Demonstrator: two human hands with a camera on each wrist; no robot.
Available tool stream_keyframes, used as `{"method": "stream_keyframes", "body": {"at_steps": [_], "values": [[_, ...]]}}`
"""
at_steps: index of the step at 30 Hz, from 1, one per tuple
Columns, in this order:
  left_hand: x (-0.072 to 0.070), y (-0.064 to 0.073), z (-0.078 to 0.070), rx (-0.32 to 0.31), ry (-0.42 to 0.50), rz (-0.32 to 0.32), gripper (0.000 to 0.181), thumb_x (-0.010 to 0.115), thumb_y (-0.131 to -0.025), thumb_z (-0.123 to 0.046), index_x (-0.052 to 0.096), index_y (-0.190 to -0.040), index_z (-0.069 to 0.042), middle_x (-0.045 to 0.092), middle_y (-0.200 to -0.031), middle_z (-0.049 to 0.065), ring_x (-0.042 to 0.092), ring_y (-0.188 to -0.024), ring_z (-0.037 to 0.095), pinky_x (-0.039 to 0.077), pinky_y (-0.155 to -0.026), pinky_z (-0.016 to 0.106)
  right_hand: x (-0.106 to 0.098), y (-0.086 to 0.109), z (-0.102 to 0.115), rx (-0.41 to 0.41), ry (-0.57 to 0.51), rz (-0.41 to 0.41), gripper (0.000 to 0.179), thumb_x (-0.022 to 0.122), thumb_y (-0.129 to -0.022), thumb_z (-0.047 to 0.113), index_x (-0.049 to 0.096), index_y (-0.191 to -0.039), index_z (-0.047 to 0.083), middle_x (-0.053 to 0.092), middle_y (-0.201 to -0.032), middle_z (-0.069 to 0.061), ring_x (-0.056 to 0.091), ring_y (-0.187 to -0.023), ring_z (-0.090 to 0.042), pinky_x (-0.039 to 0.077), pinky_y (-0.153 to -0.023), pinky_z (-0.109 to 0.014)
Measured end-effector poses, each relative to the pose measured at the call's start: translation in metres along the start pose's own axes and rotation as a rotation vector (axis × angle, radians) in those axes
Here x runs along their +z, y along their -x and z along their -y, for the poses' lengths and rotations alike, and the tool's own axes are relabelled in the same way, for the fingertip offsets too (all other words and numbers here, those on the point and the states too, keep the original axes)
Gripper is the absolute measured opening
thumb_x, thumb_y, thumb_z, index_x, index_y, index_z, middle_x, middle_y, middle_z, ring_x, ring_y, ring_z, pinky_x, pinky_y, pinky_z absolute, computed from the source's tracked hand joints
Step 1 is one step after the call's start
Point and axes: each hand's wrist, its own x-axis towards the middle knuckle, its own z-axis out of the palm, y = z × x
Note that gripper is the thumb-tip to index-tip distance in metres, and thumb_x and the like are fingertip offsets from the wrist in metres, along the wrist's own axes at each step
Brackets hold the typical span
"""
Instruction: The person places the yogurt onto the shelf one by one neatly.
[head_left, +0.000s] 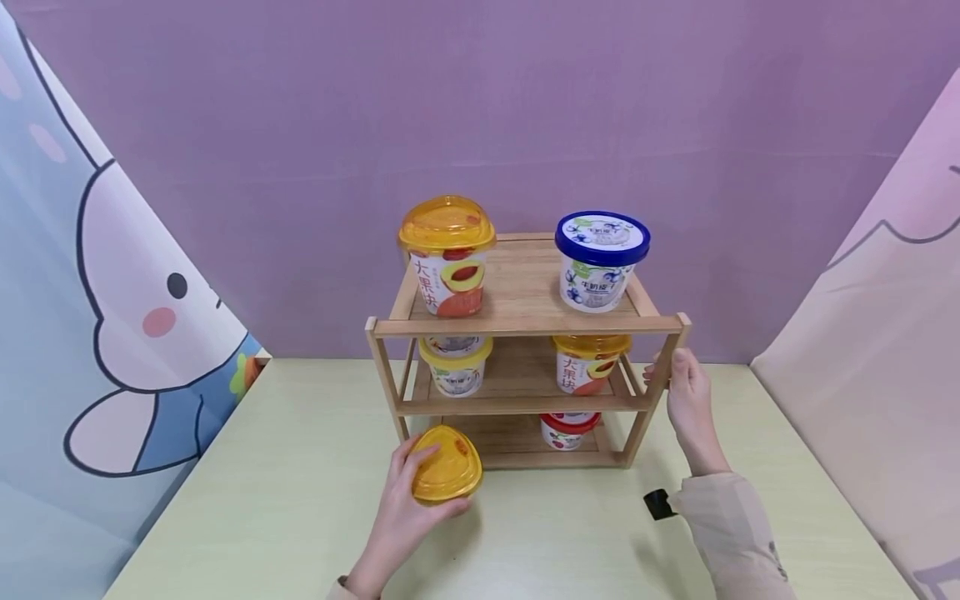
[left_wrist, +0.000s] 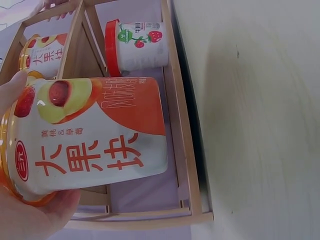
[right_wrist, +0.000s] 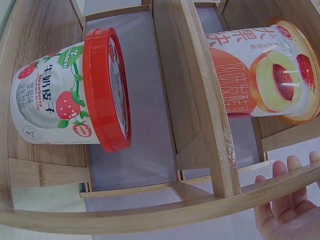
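Note:
My left hand [head_left: 401, 508] grips a yogurt cup [left_wrist: 100, 145] by its orange lid [head_left: 447, 467], in front of the rack's lower left side. The cup is white with peach and strawberry pictures; in the left wrist view its base points toward the bottom shelf. With my right hand [head_left: 692, 408] I hold the right front post of the wooden three-tier rack [head_left: 525, 325], fingers [right_wrist: 282, 200] behind the post. On the bottom shelf, to the right, stands a red-lidded strawberry tub [right_wrist: 55, 100]. A matching orange-lidded cup [right_wrist: 270, 75] occupies the middle shelf above it.
On the top shelf stand another orange-lidded cup [head_left: 450, 267] at left and a blue-lidded tub [head_left: 600, 267] at right. A yellow-lidded tub [head_left: 457, 371] is on the middle shelf's left. A black object [head_left: 659, 504] shows beside the right sleeve. Purple cloth [head_left: 480, 100] hangs behind.

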Motion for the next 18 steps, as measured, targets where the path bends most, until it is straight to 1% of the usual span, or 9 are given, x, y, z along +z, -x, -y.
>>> {"method": "stream_keyframes", "body": {"at_steps": [2,4,5,9,11,12,14,18], "values": [[0.002,-0.002,0.001,-0.006,0.008,0.008,0.071,0.085,-0.051,-0.025,0.053,-0.114,-0.013,0.032,-0.135,0.012,0.036,-0.118,0.04,0.031,-0.09,0.056,0.0,0.0,0.0,-0.004,0.001,0.001,0.033,0.026,-0.097,0.033,0.051,-0.081,0.017,0.056,-0.071,0.006,0.056,-0.065,-0.003,0.044,-0.064,-0.015],[0.005,-0.004,0.001,-0.011,0.015,0.012,0.071,0.085,-0.052,-0.025,0.053,-0.114,-0.013,0.032,-0.135,0.013,0.036,-0.117,0.041,0.031,-0.09,0.057,0.0,0.0,0.0,-0.007,-0.002,0.0,0.037,0.026,-0.097,0.032,0.052,-0.083,0.009,0.055,-0.07,0.006,0.056,-0.065,-0.003,0.044,-0.063,-0.015],[0.006,-0.006,0.002,-0.018,0.019,0.015,0.071,0.084,-0.052,-0.025,0.053,-0.115,-0.013,0.031,-0.135,0.013,0.036,-0.117,0.041,0.031,-0.09,0.057,0.0,0.0,0.0,-0.007,-0.002,0.0,0.038,0.027,-0.097,0.032,0.052,-0.083,0.008,0.056,-0.07,0.006,0.056,-0.065,-0.003,0.044,-0.063,-0.016],[0.01,-0.01,0.003,-0.044,0.032,0.028,0.073,0.084,-0.052,-0.028,0.052,-0.116,-0.013,0.03,-0.136,0.013,0.037,-0.117,0.04,0.032,-0.089,0.057,0.0,0.0,0.001,-0.009,0.0,0.0,0.038,0.027,-0.097,0.033,0.052,-0.083,0.008,0.055,-0.07,0.006,0.057,-0.065,-0.002,0.044,-0.064,-0.015],[0.012,-0.013,0.004,-0.056,0.037,0.034,0.074,0.084,-0.052,-0.03,0.052,-0.117,-0.013,0.03,-0.136,0.012,0.038,-0.116,0.039,0.032,-0.089,0.057,0.0,0.001,0.001,-0.012,-0.003,0.001,0.034,0.027,-0.097,0.033,0.051,-0.081,0.014,0.056,-0.071,0.006,0.057,-0.065,-0.002,0.044,-0.064,-0.015],[0.013,-0.014,0.005,-0.058,0.038,0.037,0.074,0.084,-0.053,-0.03,0.052,-0.117,-0.013,0.03,-0.135,0.012,0.039,-0.115,0.039,0.033,-0.088,0.058,0.0,0.001,0.001,-0.014,-0.005,0.002,0.034,0.027,-0.097,0.032,0.051,-0.081,0.015,0.056,-0.071,0.005,0.057,-0.065,-0.002,0.044,-0.064,-0.015],[0.015,-0.016,0.005,-0.065,0.039,0.038,0.073,0.083,-0.053,-0.031,0.052,-0.116,-0.014,0.031,-0.135,0.011,0.04,-0.114,0.039,0.033,-0.088,0.057,0.0,0.0,0.001,-0.014,-0.007,0.001,0.035,0.027,-0.097,0.032,0.052,-0.082,0.012,0.056,-0.071,0.005,0.057,-0.065,-0.002,0.044,-0.064,-0.015],[0.018,-0.02,0.006,-0.077,0.043,0.03,0.072,0.083,-0.053,-0.031,0.052,-0.116,-0.015,0.031,-0.134,0.01,0.04,-0.114,0.037,0.032,-0.089,0.056,0.0,0.0,0.001,-0.01,0.006,0.003,0.042,0.026,-0.097,0.032,0.05,-0.086,0.0,0.055,-0.07,0.006,0.057,-0.065,-0.002,0.044,-0.063,-0.016]]}}
